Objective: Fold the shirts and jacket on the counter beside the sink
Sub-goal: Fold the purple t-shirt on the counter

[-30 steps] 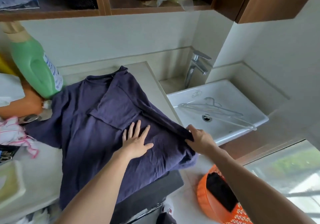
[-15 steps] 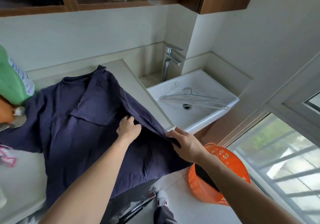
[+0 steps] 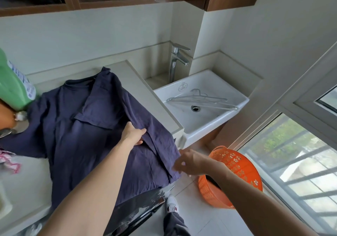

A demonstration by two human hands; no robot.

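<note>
A dark navy shirt [image 3: 73, 135] lies spread on the pale counter [image 3: 142, 93] left of the sink, its right side folded inward and its hem hanging over the front edge. My left hand [image 3: 132, 134] grips the folded edge near the shirt's middle, fingers tucked under the cloth. My right hand [image 3: 189, 161] pinches the shirt's lower right corner, off the counter's front edge.
A white sink [image 3: 206, 111] with wire hangers [image 3: 202, 99] and a tap [image 3: 176, 62] sits to the right. An orange basket [image 3: 231, 175] stands on the floor. A green bottle [image 3: 12, 84] and pink cloth [image 3: 9, 161] crowd the counter's left.
My left hand went from pressing flat on the shirt to gripping the folded edge. My right hand slid down the fold to the lower corner. The camera swung right.
</note>
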